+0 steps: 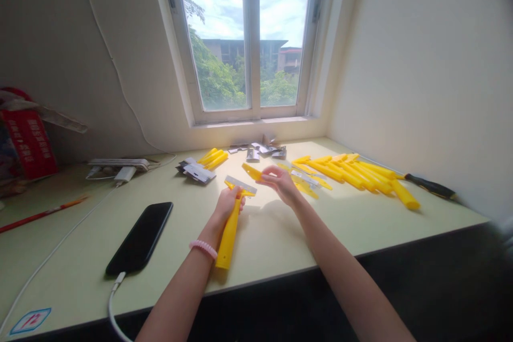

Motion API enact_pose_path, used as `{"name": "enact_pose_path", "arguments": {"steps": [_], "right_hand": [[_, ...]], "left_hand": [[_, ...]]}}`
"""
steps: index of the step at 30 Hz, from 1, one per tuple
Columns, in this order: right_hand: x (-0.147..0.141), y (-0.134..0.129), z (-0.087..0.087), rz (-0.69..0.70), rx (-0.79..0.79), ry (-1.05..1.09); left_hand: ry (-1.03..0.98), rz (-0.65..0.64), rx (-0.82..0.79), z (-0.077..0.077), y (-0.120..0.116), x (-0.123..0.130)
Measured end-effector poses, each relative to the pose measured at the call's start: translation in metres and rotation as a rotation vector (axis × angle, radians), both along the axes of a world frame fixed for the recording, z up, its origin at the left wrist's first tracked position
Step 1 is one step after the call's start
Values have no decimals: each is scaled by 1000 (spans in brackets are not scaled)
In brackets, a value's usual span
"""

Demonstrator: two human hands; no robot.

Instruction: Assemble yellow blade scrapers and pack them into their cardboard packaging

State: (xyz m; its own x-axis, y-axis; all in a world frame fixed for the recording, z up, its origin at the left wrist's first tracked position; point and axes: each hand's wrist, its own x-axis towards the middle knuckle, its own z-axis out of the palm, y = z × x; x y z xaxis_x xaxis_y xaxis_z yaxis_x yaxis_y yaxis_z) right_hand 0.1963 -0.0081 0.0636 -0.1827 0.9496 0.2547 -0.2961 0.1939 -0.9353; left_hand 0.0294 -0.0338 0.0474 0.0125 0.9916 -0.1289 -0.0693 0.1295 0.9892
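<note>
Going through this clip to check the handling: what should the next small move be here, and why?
Probably the right hand should bring the yellow plastic piece it pinches onto the metal blade of the yellow scraper. The left hand grips that scraper upright by its handle with the blade end exposed, and the piece already points toward it, so a short move seems likeliest.

**Yellow Runs Across the Pale Green Surface (272, 240)**

We see bright yellow on the plastic scraper handle (228, 235), the small piece (251, 172) and the loose handles (352, 176) lying in rows. We find silver on the metal blade (240, 184) and solid black on the phone (140, 238). We also spot a pink beaded bracelet (203, 249), a red box (28, 141) with pale lettering and a black-and-yellow screwdriver (430, 186).
</note>
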Motion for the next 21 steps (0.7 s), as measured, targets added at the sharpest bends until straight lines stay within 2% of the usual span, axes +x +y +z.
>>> {"name": "enact_pose_path", "arguments": {"steps": [3,7,10,15,21], "right_hand": [[-13,-5,-2,-29,81,-77],[-22,-7,-7,-19,25,-209],[-24,-7,-10,-67,10,-233],[-24,-5,-16,54,-82,-230],[-26,-9,-16,144,-45,-252]], "left_hand": [[4,-21,-2,-1,1,0],[23,-56,-13,-4,3,0],[29,-72,-2,-5,3,0],[8,-83,7,-4,3,0],[20,-24,13,-7,4,0]]}}
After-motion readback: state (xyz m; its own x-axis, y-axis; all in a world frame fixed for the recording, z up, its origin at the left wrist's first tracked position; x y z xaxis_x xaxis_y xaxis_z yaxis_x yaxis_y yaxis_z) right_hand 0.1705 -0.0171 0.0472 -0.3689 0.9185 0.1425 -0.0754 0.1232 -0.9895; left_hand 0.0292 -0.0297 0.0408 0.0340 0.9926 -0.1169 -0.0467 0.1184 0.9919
